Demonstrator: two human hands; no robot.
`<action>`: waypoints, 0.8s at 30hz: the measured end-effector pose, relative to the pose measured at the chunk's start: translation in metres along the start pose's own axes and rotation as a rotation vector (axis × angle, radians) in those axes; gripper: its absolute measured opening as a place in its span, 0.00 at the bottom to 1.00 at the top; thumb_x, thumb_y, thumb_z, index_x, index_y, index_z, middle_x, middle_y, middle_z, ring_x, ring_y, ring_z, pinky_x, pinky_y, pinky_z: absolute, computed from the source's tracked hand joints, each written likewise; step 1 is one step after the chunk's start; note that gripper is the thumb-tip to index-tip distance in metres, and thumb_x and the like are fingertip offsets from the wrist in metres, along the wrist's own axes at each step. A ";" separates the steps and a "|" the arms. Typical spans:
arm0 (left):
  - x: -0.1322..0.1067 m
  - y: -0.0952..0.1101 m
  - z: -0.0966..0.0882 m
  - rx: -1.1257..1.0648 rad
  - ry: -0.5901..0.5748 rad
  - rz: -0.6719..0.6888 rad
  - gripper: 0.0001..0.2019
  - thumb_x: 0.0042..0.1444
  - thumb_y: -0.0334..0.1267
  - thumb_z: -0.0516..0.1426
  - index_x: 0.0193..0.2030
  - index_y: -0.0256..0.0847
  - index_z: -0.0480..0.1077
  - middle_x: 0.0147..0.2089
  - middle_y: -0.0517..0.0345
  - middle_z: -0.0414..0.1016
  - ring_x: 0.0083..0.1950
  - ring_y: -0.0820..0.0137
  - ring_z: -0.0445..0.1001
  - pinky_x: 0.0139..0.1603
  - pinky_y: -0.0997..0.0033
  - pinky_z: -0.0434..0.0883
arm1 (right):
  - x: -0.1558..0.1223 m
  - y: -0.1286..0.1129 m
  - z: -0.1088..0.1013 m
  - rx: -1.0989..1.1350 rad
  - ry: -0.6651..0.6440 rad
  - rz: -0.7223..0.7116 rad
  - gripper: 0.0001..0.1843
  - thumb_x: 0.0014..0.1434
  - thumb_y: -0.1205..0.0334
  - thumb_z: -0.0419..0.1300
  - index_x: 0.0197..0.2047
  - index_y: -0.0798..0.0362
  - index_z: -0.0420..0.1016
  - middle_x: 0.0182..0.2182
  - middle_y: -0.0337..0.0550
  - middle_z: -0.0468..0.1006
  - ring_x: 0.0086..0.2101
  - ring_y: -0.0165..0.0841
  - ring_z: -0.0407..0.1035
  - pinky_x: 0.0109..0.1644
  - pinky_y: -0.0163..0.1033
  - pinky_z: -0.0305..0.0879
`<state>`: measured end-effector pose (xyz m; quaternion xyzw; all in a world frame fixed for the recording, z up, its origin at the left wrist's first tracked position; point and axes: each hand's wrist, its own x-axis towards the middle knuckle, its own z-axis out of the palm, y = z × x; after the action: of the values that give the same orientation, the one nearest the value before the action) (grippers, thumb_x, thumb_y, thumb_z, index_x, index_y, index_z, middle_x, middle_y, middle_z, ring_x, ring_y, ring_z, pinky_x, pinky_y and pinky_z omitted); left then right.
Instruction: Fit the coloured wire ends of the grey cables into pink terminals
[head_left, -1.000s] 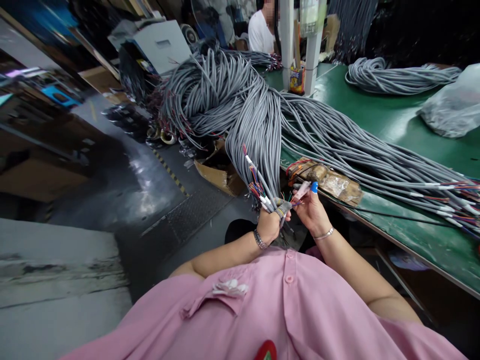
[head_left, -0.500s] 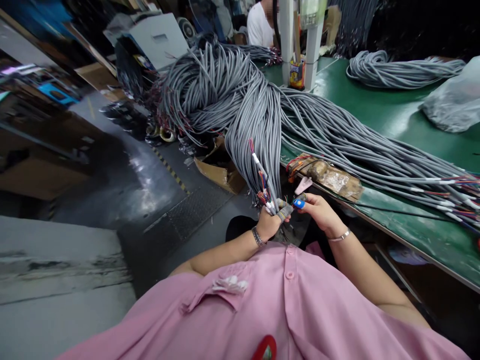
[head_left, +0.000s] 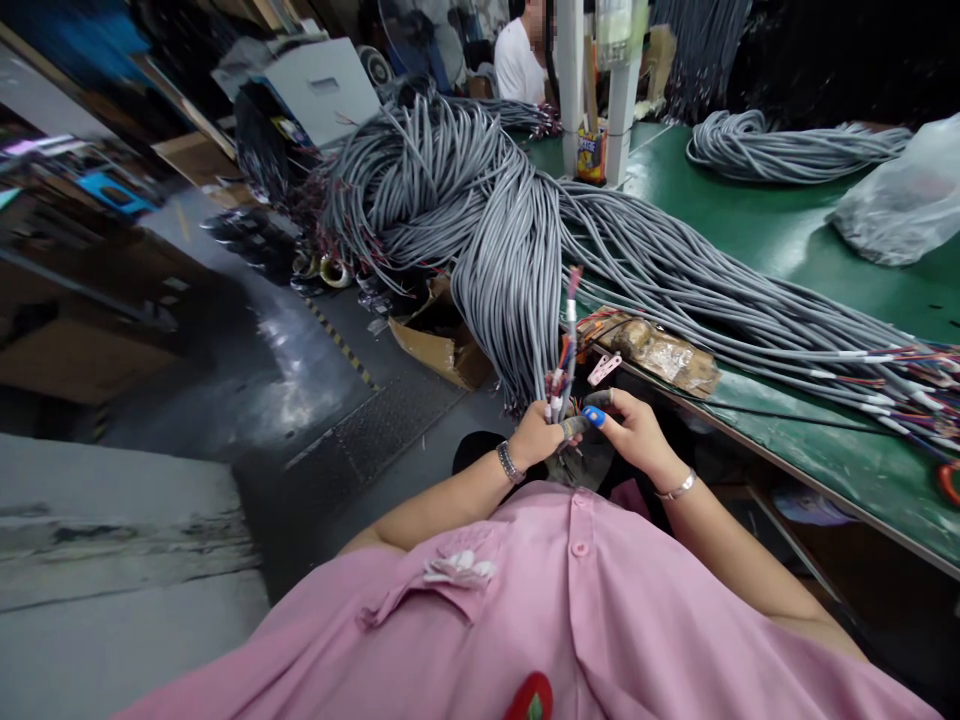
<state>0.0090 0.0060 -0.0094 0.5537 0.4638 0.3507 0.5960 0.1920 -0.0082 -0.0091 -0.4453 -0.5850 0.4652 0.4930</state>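
Note:
My left hand (head_left: 534, 436) is closed round the ends of a few grey cables (head_left: 564, 345) whose coloured wire tips stick up above the fist. The cables belong to a thick grey bundle (head_left: 510, 250) that hangs off the edge of the green bench (head_left: 787, 235). My right hand (head_left: 634, 430), with a blue cap on the thumb and a pale cover on a finger, pinches at the wire ends right beside the left hand. What its fingertips hold is too small to make out.
A taped brown block (head_left: 660, 355) lies on the bench edge just above my hands. More grey cable coils (head_left: 787, 150) and a clear plastic bag (head_left: 900, 200) lie further back. White posts (head_left: 570, 90) stand on the bench. Another person in a white shirt (head_left: 517, 65) sits beyond. A cardboard box (head_left: 439, 345) lies on the floor.
The cable ends in my left hand have swung from leaning left to nearly upright. My right hand has come down and closed in against the left hand.

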 end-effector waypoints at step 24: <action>0.001 -0.013 -0.002 -0.336 0.203 0.022 0.16 0.42 0.46 0.68 0.26 0.35 0.72 0.22 0.56 0.75 0.22 0.70 0.74 0.26 0.70 0.73 | 0.008 0.010 0.044 0.408 0.184 0.246 0.11 0.49 0.54 0.68 0.27 0.51 0.73 0.20 0.33 0.71 0.21 0.26 0.61 0.26 0.34 0.59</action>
<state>0.0064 0.0053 -0.0224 0.4134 0.4504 0.4838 0.6262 0.1483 -0.0036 -0.0209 -0.4448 -0.3731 0.5877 0.5635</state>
